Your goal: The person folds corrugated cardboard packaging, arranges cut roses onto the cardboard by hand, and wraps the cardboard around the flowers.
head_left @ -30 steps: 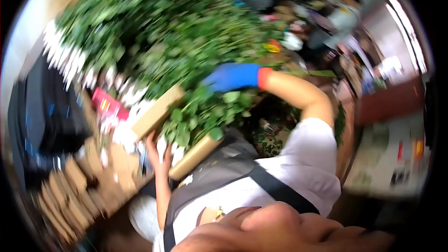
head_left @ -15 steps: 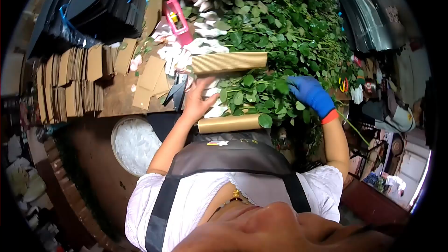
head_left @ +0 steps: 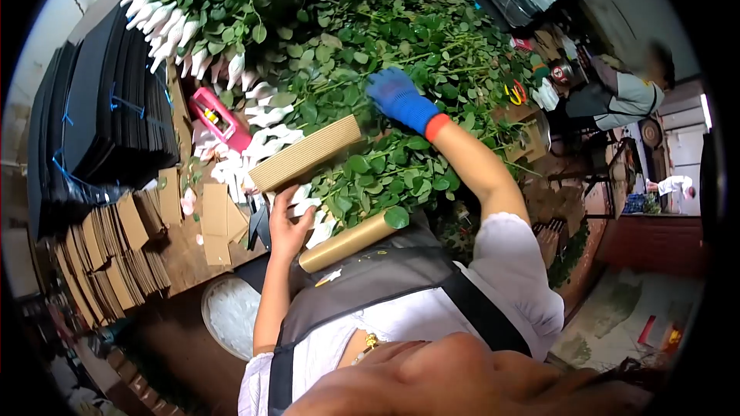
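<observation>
My bare left hand (head_left: 287, 225) has thumb and fingers apart beside white-netted rose heads (head_left: 307, 206). These heads and their leafy stems (head_left: 378, 181) lie between an upright strip of corrugated cardboard (head_left: 307, 155) and a curled, smooth brown cardboard edge (head_left: 347, 243) near my apron. My right hand (head_left: 402, 101), in a blue glove with a red cuff, reaches over the large pile of leafy rose stems (head_left: 339, 53). Its fingertips are among the leaves, and what they hold, if anything, is hidden. Black-handled scissors (head_left: 260, 223) lie just left of my left hand.
A pink tape dispenser (head_left: 220, 119) stands behind the cardboard. Stacked cardboard pieces (head_left: 116, 250) and black sheets (head_left: 116, 100) fill the left side. Below the table edge is a white tub (head_left: 231, 316). Red-yellow scissors (head_left: 515, 93) lie at right; a person (head_left: 628, 96) is beyond.
My right hand has moved away from the near bunch, forward and left over the larger pile. My left hand stays by the rose heads. The view has turned and tilted.
</observation>
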A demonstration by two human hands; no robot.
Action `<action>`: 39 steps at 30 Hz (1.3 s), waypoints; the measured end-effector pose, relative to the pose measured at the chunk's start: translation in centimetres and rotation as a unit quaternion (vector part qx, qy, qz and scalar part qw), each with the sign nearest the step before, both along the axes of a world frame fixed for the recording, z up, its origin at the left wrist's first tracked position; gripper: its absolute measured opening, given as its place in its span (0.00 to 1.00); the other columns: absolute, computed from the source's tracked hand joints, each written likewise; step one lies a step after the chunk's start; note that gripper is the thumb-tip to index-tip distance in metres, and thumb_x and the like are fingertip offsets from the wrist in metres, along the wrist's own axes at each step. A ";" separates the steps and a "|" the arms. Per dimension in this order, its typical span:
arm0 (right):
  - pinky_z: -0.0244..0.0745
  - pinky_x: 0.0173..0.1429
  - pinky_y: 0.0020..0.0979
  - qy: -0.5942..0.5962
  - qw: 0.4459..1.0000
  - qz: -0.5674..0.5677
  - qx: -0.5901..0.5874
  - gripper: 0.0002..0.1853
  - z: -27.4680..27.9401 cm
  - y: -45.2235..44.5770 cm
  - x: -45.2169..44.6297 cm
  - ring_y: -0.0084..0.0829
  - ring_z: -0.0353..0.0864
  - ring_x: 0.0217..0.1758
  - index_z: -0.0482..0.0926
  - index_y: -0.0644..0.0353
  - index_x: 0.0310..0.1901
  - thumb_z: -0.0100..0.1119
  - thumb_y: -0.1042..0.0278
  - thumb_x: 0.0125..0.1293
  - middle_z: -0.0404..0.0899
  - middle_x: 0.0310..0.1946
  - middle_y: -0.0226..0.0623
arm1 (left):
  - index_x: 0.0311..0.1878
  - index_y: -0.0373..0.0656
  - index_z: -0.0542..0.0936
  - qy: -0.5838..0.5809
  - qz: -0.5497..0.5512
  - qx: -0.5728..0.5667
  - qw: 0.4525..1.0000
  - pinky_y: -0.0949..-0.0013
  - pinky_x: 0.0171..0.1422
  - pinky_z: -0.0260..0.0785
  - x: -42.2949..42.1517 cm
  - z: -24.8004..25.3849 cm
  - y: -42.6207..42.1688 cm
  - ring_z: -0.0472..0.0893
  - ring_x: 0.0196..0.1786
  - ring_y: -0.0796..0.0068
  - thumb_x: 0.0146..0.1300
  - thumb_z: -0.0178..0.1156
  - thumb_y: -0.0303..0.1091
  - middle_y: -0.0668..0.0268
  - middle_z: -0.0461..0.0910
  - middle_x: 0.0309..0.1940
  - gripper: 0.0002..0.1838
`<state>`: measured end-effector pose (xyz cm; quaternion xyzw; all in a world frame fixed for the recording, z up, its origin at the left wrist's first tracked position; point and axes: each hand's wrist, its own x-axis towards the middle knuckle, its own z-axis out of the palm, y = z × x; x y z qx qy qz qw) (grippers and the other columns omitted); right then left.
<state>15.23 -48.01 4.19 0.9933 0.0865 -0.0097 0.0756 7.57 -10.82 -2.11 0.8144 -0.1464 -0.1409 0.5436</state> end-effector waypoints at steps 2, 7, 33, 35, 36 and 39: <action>0.73 0.62 0.41 -0.051 0.998 -0.039 0.003 0.17 0.9 0.2 2.4 0.38 0.82 0.51 0.83 0.49 0.49 0.65 0.66 0.57 0.83 0.44 0.33 | 0.64 0.39 0.75 -0.004 0.003 -0.007 1.000 0.63 0.62 0.73 -0.1 -0.3 0.0 0.81 0.58 0.63 0.58 0.73 0.31 0.56 0.79 0.58 0.31; 0.75 0.63 0.44 -0.256 0.941 0.020 0.222 0.21 6.7 2.2 3.5 0.41 0.79 0.58 0.80 0.45 0.57 0.62 0.68 0.61 0.81 0.54 0.34 | 0.64 0.41 0.76 -0.047 0.024 0.000 0.999 0.62 0.62 0.73 -0.8 0.8 -0.5 0.77 0.58 0.58 0.57 0.73 0.30 0.56 0.76 0.56 0.30; 0.82 0.43 0.43 0.098 0.951 0.088 0.280 0.26 9.0 14.0 -9.8 0.47 0.87 0.38 0.76 0.43 0.66 0.65 0.51 0.67 0.87 0.36 0.41 | 0.64 0.42 0.72 -0.084 0.003 -0.024 0.996 0.63 0.59 0.76 0.1 -1.4 -0.3 0.83 0.54 0.61 0.57 0.71 0.34 0.55 0.78 0.56 0.32; 0.79 0.43 0.47 0.098 0.979 0.081 0.162 0.21 4.0 15.5 -8.3 0.45 0.87 0.39 0.78 0.47 0.57 0.58 0.45 0.68 0.87 0.36 0.40 | 0.63 0.40 0.71 -0.044 -0.003 -0.056 0.997 0.61 0.60 0.74 0.1 -1.5 -0.4 0.81 0.56 0.56 0.57 0.71 0.36 0.53 0.76 0.55 0.31; 0.79 0.43 0.47 0.096 0.985 0.070 0.125 0.19 2.3 16.0 -7.4 0.45 0.87 0.39 0.81 0.49 0.52 0.57 0.46 0.69 0.87 0.36 0.41 | 0.61 0.39 0.72 -0.056 0.002 -0.032 0.998 0.58 0.60 0.73 0.1 -1.0 -0.4 0.79 0.56 0.53 0.57 0.70 0.38 0.51 0.76 0.54 0.30; 0.79 0.44 0.48 0.158 0.986 0.013 0.043 0.16 0.6 16.0 -5.5 0.45 0.87 0.39 0.82 0.50 0.43 0.56 0.48 0.69 0.87 0.35 0.41 | 0.55 0.36 0.72 -0.079 0.015 0.047 0.996 0.51 0.60 0.70 0.2 -0.5 -0.1 0.76 0.56 0.45 0.57 0.69 0.44 0.45 0.76 0.50 0.29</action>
